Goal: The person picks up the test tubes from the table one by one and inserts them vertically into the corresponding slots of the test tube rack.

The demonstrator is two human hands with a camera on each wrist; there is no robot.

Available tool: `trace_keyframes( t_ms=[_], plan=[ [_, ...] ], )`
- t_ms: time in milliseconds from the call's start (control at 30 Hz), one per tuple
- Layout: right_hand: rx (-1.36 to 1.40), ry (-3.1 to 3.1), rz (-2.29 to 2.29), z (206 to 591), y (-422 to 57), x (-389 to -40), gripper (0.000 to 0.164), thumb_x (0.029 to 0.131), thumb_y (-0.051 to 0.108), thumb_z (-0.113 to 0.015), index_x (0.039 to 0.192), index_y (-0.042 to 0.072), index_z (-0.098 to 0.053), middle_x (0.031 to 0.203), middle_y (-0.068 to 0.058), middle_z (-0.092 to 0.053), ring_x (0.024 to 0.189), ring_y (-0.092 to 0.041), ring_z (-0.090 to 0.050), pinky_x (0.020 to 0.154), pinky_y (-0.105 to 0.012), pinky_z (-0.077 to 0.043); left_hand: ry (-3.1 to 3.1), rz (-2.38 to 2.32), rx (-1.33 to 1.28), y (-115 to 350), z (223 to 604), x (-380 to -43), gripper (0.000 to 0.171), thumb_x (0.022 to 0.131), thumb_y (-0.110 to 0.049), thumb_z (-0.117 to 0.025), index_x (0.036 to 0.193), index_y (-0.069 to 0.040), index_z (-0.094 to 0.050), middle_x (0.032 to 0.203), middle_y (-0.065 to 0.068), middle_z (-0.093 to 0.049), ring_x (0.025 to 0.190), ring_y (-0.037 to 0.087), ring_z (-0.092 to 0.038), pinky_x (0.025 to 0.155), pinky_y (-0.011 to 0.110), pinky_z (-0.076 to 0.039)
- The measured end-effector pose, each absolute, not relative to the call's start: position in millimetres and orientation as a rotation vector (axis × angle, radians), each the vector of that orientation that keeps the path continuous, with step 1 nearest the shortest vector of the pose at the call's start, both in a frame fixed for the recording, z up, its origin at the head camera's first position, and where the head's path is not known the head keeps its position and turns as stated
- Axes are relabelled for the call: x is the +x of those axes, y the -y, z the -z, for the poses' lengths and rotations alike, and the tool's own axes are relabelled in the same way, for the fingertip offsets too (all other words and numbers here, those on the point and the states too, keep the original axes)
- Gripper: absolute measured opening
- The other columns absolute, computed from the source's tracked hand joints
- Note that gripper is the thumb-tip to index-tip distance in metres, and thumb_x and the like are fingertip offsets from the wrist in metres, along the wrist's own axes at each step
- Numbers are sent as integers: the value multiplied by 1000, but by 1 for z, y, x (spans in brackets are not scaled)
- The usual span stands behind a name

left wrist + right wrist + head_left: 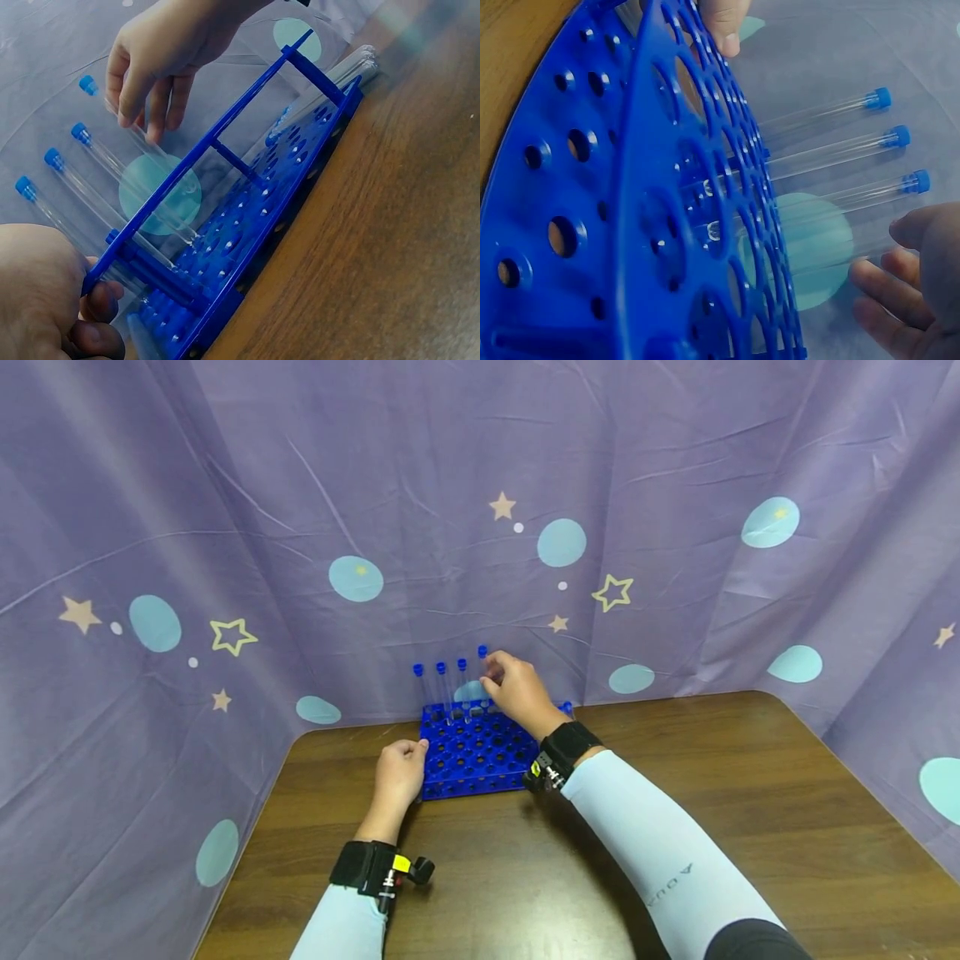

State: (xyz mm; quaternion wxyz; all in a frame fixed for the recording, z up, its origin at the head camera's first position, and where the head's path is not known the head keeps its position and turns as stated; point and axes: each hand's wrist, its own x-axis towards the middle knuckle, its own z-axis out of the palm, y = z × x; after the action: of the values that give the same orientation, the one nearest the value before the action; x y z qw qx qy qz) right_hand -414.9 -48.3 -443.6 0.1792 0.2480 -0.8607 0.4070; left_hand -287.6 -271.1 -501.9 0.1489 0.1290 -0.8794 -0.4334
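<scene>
A blue two-tier test tube rack (472,768) stands on the table, its left end pinched by my left hand (400,771) between thumb and fingers. Three clear test tubes with blue caps (81,133) stand upright in a row along its back left part. Beside them, my right hand (520,692) pinches another capped test tube (482,652) just below the cap. That tube's lower part reaches down to the rack's top tier in the left wrist view. In the right wrist view, the right fingers (889,300) curl near the tube row.
More clear tubes (352,67) lie together beyond the rack's right end, their blue caps (277,127) towards it. A purple patterned curtain (450,485) hangs right behind the rack. The brown wooden table (480,877) extends to the front and both sides.
</scene>
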Motion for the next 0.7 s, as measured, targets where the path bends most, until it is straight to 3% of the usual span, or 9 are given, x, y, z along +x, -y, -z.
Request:
trace_keyframes(
  t_ms=[700],
  plan=[
    [659,2598,-1114,457,53,-413,27,99,17,-77,124,7,-71,104,-9,-81,87,-22,-76,77,-38,-62,2532,1255,372,272,503,-288,35,107,-28,-65,102,2,-80,82,11,-71,78,29,-65,77,47,-55]
  ],
)
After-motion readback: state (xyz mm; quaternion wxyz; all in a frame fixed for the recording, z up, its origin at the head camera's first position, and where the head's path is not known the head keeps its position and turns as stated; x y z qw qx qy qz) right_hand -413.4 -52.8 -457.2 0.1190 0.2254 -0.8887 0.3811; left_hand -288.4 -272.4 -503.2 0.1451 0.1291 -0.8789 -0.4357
